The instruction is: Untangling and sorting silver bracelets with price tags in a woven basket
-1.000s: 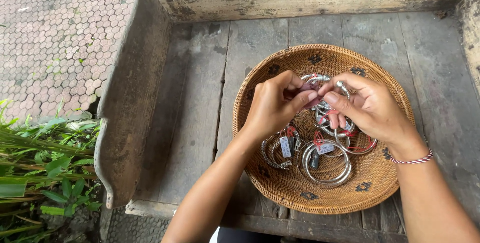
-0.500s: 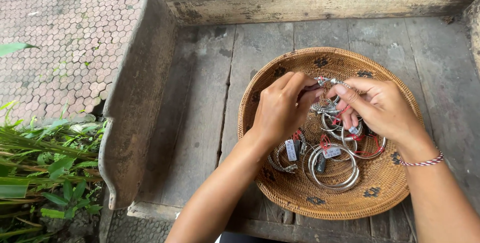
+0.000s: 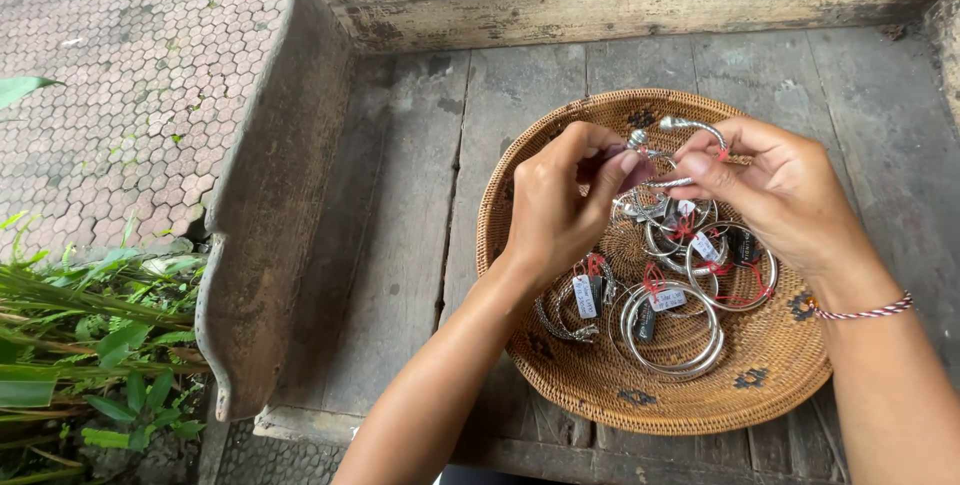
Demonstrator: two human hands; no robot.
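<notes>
Woven basket (image 3: 600,385) of silver bangles (image 3: 672,330)

Both hands (image 3: 680,195) pinch a silver bangle (image 3: 690,127) above a woven basket (image 3: 600,385).

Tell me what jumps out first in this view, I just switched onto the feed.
Two bare hands meet over a round woven basket on a weathered wooden bench: the left hand and the right hand pinch a silver cuff bracelet between them. Below them, in the basket, lies a pile of silver bangles with small tags on red strings. Green plants fill the lower left corner.
</notes>
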